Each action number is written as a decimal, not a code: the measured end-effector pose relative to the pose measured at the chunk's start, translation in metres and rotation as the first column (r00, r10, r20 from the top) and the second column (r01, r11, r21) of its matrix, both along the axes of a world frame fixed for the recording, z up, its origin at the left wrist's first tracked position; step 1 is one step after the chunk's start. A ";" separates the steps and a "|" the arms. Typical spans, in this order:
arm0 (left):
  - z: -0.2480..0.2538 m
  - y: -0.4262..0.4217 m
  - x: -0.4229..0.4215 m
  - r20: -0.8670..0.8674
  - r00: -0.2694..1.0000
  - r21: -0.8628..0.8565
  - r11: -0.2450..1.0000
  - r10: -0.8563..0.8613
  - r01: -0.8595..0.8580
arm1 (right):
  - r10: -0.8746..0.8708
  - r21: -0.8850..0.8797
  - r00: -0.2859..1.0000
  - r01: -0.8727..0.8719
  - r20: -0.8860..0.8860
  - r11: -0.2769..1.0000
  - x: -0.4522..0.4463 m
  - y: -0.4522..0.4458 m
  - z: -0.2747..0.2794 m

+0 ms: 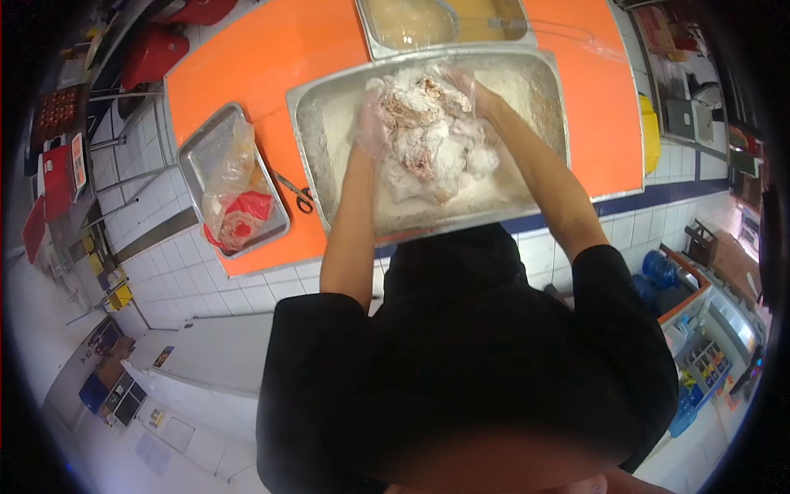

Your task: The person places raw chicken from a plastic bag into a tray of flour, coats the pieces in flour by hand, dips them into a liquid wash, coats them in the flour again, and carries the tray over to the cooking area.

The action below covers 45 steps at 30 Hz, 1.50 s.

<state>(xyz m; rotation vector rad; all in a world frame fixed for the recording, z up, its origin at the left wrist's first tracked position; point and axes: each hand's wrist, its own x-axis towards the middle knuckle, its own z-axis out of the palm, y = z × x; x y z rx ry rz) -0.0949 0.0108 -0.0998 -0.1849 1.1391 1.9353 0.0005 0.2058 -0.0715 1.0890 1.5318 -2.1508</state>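
Observation:
A pile of flour-coated raw meat, which looks like chicken pieces, lies in a deep metal tray spread with white flour. My left hand, in a clear plastic glove, cups the pile's left side. On the far right side, my right hand, also gloved, is closed around the meat. Both hands grip the pile between them; many of the fingertips are hidden by meat and flour.
Behind the flour tray is a metal pan of pale liquid with a wire strainer across it. To the left, a smaller tray holds plastic bags. Scissors lie between the trays on the orange tabletop.

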 end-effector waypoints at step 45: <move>0.008 -0.085 0.096 -0.785 0.325 -0.565 0.825 -0.528 -0.025 | 0.563 0.574 0.798 -0.363 -0.216 0.734 0.120 0.020 0.052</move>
